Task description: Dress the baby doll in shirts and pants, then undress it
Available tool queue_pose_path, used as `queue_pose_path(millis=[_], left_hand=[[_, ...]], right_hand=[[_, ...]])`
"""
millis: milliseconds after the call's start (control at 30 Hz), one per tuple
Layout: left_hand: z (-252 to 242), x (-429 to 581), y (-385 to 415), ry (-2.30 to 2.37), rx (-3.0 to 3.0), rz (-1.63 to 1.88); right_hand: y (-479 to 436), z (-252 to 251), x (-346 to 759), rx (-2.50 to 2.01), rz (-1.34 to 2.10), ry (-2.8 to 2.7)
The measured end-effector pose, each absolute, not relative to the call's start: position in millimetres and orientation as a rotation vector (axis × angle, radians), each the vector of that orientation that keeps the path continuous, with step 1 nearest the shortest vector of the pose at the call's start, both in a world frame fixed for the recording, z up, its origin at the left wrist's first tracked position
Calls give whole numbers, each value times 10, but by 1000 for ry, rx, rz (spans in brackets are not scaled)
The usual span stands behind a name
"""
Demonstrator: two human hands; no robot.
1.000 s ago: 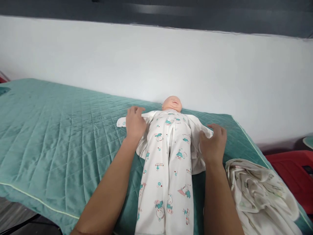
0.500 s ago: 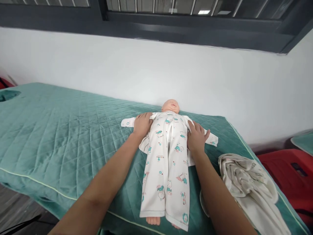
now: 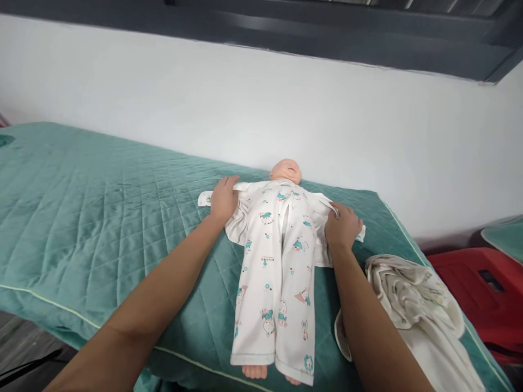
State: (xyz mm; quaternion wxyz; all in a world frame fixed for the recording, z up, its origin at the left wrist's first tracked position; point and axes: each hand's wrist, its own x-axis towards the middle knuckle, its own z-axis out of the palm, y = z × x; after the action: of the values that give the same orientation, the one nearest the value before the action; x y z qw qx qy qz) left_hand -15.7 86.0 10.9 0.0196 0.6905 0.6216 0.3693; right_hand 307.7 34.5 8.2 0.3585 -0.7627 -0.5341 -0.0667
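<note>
A baby doll (image 3: 285, 170) lies on its back, head toward the wall and feet toward me. White trousers with a teal and pink animal print (image 3: 267, 272) cover its front from the upper chest to the ankles; its toes stick out below the hems. A white top (image 3: 241, 218) spreads out on both sides, its printed cuffs showing beyond my hands. My left hand (image 3: 224, 198) is closed on the top near one sleeve, with the fabric bunched beside it. At the other side, my right hand (image 3: 343, 226) pinches the top's raised edge.
The doll lies on a green quilted bed cover (image 3: 122, 218) with pale piping. A crumpled cream cloth (image 3: 412, 294) rests by my right forearm. Beyond the bed's right edge stands a red plastic object (image 3: 478, 283). A white wall (image 3: 204, 103) borders the far side.
Both hands have moved outward from the doll's sides, drawing the top's fabric with them. My fingers, flatter before, have closed on the cloth. The view has tilted slightly down.
</note>
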Motion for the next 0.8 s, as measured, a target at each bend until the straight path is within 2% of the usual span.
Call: queue_pose_path(millis=[133,267,367,500,800], left_hand=[[153,36,652,1629,2458,1122],[133,146,610,1454,2577,938],[123,141,700,1510,2638,818],[154,132,803,1709,2655,694],[191,15,915,1941,2499,610]], right_hand=[[252,109,2892,-1796,-371,-1618],[239,97,2762,-1610,-218,-1830],[300,56,2759,-1607,-168,-1946],[372,16,2790,-1807,-318,-1965],[435,85,2840,-1993,-368,-1869]])
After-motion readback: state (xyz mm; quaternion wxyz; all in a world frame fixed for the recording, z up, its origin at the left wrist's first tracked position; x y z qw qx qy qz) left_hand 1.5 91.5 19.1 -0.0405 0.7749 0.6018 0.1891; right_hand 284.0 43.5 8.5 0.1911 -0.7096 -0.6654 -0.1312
